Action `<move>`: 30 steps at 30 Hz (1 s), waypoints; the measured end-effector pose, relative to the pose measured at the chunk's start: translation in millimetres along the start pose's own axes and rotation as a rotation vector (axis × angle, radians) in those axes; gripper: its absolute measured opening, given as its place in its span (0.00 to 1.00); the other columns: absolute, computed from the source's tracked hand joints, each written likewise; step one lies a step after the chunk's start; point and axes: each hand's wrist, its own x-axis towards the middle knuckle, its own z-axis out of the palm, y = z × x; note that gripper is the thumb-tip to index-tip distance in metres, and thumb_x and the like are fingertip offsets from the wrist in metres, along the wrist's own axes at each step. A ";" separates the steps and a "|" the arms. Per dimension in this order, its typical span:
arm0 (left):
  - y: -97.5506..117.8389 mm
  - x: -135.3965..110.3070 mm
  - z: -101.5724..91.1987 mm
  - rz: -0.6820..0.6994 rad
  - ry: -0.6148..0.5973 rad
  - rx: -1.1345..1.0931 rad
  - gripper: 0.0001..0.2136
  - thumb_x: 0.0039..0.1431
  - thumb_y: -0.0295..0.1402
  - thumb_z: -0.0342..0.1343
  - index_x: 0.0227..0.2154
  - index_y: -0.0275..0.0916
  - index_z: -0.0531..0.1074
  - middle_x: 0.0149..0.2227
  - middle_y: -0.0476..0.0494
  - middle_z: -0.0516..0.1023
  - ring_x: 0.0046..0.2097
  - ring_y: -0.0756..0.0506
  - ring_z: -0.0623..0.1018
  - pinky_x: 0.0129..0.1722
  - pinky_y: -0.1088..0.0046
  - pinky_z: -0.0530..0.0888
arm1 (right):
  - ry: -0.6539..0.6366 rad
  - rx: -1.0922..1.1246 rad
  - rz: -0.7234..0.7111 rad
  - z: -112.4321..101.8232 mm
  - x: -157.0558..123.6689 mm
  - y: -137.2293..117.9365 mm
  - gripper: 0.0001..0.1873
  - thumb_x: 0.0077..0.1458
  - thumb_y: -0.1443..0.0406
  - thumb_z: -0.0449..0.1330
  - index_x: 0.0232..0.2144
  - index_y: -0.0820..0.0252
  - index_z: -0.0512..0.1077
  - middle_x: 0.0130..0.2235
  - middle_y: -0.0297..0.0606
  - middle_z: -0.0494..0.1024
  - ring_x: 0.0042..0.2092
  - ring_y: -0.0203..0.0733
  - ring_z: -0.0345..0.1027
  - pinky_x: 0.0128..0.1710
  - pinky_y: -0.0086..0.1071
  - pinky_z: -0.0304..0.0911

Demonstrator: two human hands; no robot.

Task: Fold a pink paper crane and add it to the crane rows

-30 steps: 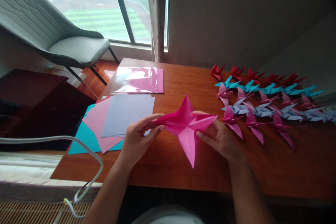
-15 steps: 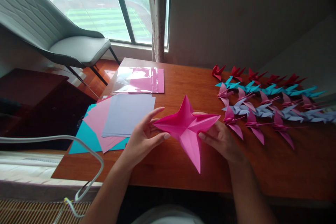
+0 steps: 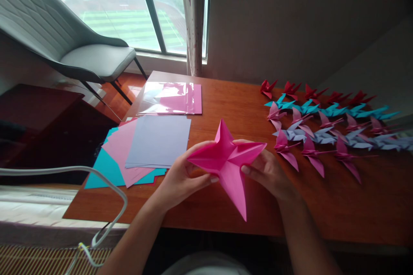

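Observation:
A bright pink sheet of origami paper [image 3: 228, 161], folded into a four-pointed star with a hollow middle, is held up over the table between both hands. My left hand [image 3: 183, 176] grips its left side, thumb in front and fingers behind. On the right, my right hand [image 3: 267, 172] pinches it the same way, its thumb pressed near the lower right fold. Behind the paper, parts of the fingers of both hands are hidden. One long point of the star hangs down toward the table's front edge.
Rows of folded paper cranes [image 3: 309, 150] in red, blue, pink and lavender stand on the wooden table [image 3: 232, 94] at right. Left lie loose coloured sheets [image 3: 158, 142] and a clear packet of paper [image 3: 180, 99]. A white cable [image 3: 106, 180] loops at the table's left edge.
My left hand has shifted right and closed more firmly on the pink paper. The star has tilted, its lower point now reaching slightly lower. My right hand has barely moved.

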 end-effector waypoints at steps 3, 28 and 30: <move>-0.9 0.0 -0.1 0.014 0.002 0.030 0.28 0.56 0.26 0.68 0.59 0.48 0.70 0.57 0.43 0.77 0.56 0.42 0.78 0.51 0.72 0.79 | -0.014 0.006 -0.003 0.8 0.1 1.0 0.25 0.53 0.63 0.71 0.53 0.48 0.74 0.56 0.36 0.78 0.59 0.47 0.72 0.58 0.36 0.69; 0.7 -0.3 1.3 0.070 0.001 0.136 0.22 0.59 0.29 0.65 0.57 0.45 0.73 0.49 0.42 0.80 0.45 0.46 0.80 0.48 0.70 0.79 | -0.029 -0.115 -0.006 0.5 1.5 -0.2 0.25 0.54 0.62 0.71 0.54 0.47 0.74 0.49 0.34 0.81 0.54 0.46 0.75 0.52 0.33 0.71; 0.1 -0.1 1.4 0.075 0.005 0.129 0.21 0.60 0.29 0.65 0.56 0.45 0.73 0.49 0.42 0.79 0.45 0.46 0.79 0.48 0.71 0.79 | -0.025 -0.117 -0.003 0.3 1.4 1.8 0.25 0.54 0.61 0.71 0.54 0.47 0.74 0.51 0.35 0.80 0.56 0.47 0.74 0.52 0.34 0.71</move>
